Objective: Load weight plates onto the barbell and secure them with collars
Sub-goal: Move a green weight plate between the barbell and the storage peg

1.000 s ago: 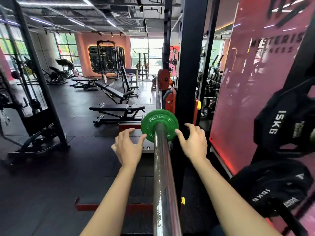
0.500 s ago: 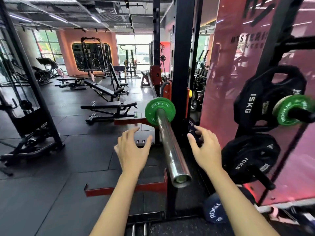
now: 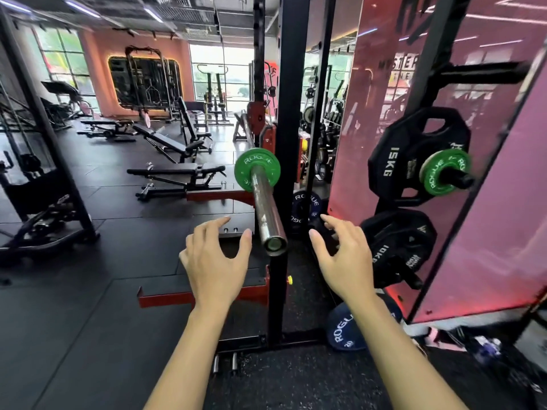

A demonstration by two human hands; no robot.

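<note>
**A:** Where does the load stand from where you sit?

**B:** I see one small green plate (image 3: 257, 169) already on the barbell sleeve (image 3: 264, 202), pushed to the far end against the rack upright (image 3: 291, 119). The near end of the sleeve is bare metal right out to its tip. I see no collar on it, and I cannot spot a collar anywhere in view.

**A:** And the hands?

**B:** Both are free and carry nothing. My left hand (image 3: 215, 261) hovers just left of the sleeve tip with fingers spread and relaxed; my right hand (image 3: 344, 258) hovers just right of it, fingers loosely spread, touching nothing that I can make out.

**A:** What is left to fetch?

**B:** Plenty, I judge. On the storage pegs to the right hang a 15 kg black plate (image 3: 393, 161) with a second green plate (image 3: 444, 173) in front of it, and a 10 kg black plate (image 3: 396, 250) below. A blue Rogue plate (image 3: 346, 329) leans near the floor, another dark one (image 3: 305, 211) sits behind the upright.

**A:** So, early on?

**B:** I would say so: one light plate seated, more plates possibly to come, and this sleeve unsecured. The barbell's far end is too distant for me to judge.
</note>
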